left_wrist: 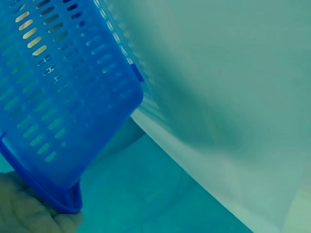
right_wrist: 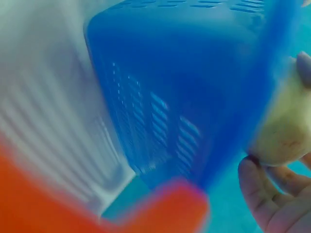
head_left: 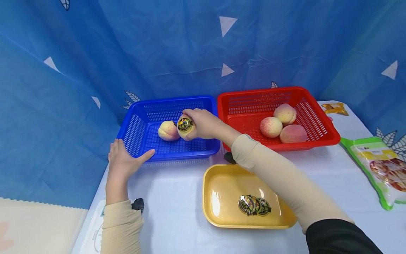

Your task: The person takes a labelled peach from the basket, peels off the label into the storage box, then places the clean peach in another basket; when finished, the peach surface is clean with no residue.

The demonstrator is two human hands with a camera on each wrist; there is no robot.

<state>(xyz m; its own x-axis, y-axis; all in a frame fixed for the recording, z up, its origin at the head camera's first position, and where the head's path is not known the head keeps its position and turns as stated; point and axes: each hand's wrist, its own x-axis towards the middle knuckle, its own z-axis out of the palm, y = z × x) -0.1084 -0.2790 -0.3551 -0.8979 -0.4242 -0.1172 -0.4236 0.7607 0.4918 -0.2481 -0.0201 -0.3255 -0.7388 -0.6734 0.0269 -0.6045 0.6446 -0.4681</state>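
My right hand (head_left: pixel 204 123) grips a pale peach (head_left: pixel 184 127) with a round black label facing up, above the blue basket (head_left: pixel 177 155). In the right wrist view the same peach (right_wrist: pixel 286 126) shows beside the basket's rim, fingers around its underside. Another peach (head_left: pixel 168 131) lies inside the blue basket, just left of the held one. My left hand (head_left: pixel 123 160), thumb spread wide, is at the basket's front left corner. In the left wrist view its fingers (left_wrist: pixel 24 211) lie against the basket rim, partly cut off by the frame.
A red basket (head_left: pixel 282 144) with 3 peaches (head_left: pixel 271 127) stands to the right. In front, a golden tray (head_left: pixel 222 220) holds several round black labels (head_left: pixel 253 205). A green-edged food bag (head_left: pixel 380 165) and a small orange packet (head_left: pixel 335 108) lie at the far right.
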